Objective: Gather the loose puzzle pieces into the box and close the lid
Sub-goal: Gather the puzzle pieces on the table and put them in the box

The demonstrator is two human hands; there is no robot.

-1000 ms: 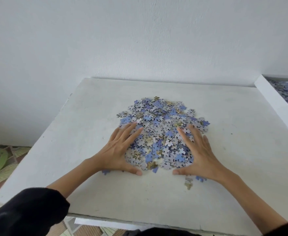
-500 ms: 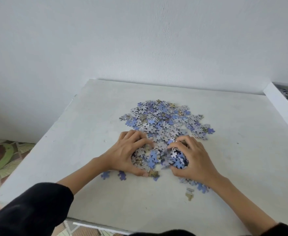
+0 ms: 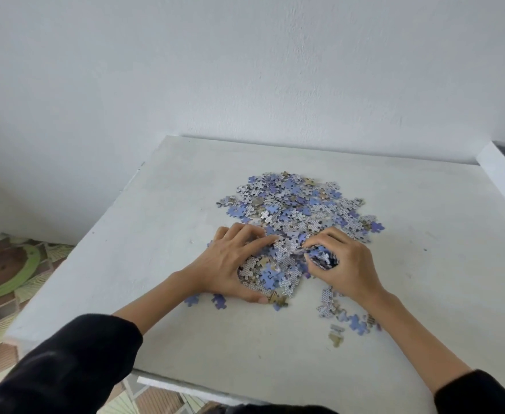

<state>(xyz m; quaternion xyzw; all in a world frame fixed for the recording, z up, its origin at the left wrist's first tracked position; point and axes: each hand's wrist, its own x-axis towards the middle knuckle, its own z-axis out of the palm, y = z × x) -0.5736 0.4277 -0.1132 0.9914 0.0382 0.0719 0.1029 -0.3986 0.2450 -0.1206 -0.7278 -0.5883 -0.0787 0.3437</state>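
Note:
A pile of blue, grey and tan puzzle pieces [image 3: 297, 206] lies in the middle of the white table [image 3: 161, 222]. My left hand [image 3: 230, 261] curls round the near left part of the pile, fingers bent over a clump of pieces. My right hand [image 3: 343, 264] grips a handful of pieces at the near right of the pile. A few stray pieces [image 3: 346, 318] lie on the table behind my right wrist, and two blue ones [image 3: 206, 300] sit under my left wrist. The white box [image 3: 502, 180], with pieces inside, shows only its wall at the right edge.
The table stands against a white wall. Its left and near edges drop to a patterned floor, where a green ring [image 3: 15, 276] lies at the far left. Black sleeves cover both forearms at the bottom of the view.
Both hands went from lying flat on the pile to curling their fingers round clumps of pieces. Several pieces were left behind near my wrists. The view shifted left, so less of the box shows.

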